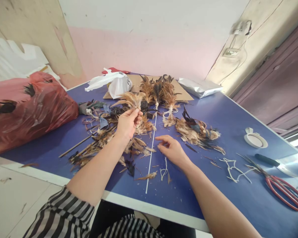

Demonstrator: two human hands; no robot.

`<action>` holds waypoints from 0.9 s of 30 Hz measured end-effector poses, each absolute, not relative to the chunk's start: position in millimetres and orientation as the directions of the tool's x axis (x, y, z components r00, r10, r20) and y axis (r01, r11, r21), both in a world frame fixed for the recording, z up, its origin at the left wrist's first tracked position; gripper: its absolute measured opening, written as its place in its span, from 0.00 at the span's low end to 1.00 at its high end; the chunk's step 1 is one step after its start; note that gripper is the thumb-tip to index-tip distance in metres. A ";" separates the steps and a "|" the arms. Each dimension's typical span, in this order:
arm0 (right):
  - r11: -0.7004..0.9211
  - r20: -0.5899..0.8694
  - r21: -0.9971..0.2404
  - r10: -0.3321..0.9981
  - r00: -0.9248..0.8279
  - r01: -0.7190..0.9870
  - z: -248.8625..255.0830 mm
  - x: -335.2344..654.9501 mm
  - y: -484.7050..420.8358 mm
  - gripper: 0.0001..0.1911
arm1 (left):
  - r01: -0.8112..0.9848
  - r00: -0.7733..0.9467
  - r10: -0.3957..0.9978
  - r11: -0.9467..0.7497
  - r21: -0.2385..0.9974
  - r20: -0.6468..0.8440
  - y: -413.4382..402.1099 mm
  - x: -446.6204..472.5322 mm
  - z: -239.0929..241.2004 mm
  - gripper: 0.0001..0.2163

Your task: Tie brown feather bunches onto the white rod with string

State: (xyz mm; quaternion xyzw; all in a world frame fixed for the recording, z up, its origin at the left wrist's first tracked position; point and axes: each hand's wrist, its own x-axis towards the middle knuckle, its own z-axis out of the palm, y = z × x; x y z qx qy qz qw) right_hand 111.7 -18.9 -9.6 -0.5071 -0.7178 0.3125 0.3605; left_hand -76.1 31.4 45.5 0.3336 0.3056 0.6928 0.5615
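Observation:
My left hand [129, 124] is closed in a pinch on the base of a small bunch of light brown feathers [131, 98], held up over the feather pile. Lower and to the right, my right hand [171, 150] hovers above the blue table with its fingers loosely bent and apart, and nothing shows in it. Just below it lies a piece of white string [164, 171]. Loose brown and black feathers [101, 142] are heaped under and left of my left hand. Beyond my hands, several bunches tied with white string, such as a brown feather bunch [170, 99], rest partly on cardboard [185, 94].
A red plastic bag [52, 105] with feathers stands at the left. Another feather pile [196, 130] lies right of centre. Red-handled scissors [275, 181], a black-handled knife [267, 160], a tape roll [255, 139] and white strings [235, 170] are at the right. A silvery packet [201, 87] sits behind.

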 end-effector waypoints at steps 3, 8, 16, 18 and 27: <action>0.174 0.155 -0.816 0.985 -0.081 0.551 -9.7 126.2 -8.8 0.14 | -0.554 -0.011 0.993 -0.103 0.826 0.116 22.7 -61.3 38.9 0.07; 0.075 0.175 -0.868 0.971 0.162 0.490 -4.0 162.3 10.1 0.15 | -0.524 0.228 0.973 0.158 0.837 -0.041 8.3 -34.7 19.9 0.06; -0.025 0.290 -0.812 0.849 0.441 0.583 20.1 213.9 12.0 0.18 | -0.534 0.292 0.920 0.382 0.754 -0.259 10.0 -24.5 -2.3 0.02; -0.057 0.303 -0.698 0.880 0.366 0.714 26.3 219.9 11.6 0.15 | -0.534 0.298 0.922 0.377 0.756 -0.248 10.4 -24.9 -3.0 0.02; -0.077 0.280 -0.129 0.954 0.111 0.989 21.1 206.0 27.0 0.13 | -0.515 0.281 0.931 0.352 0.782 -0.234 15.0 -27.5 -11.1 0.03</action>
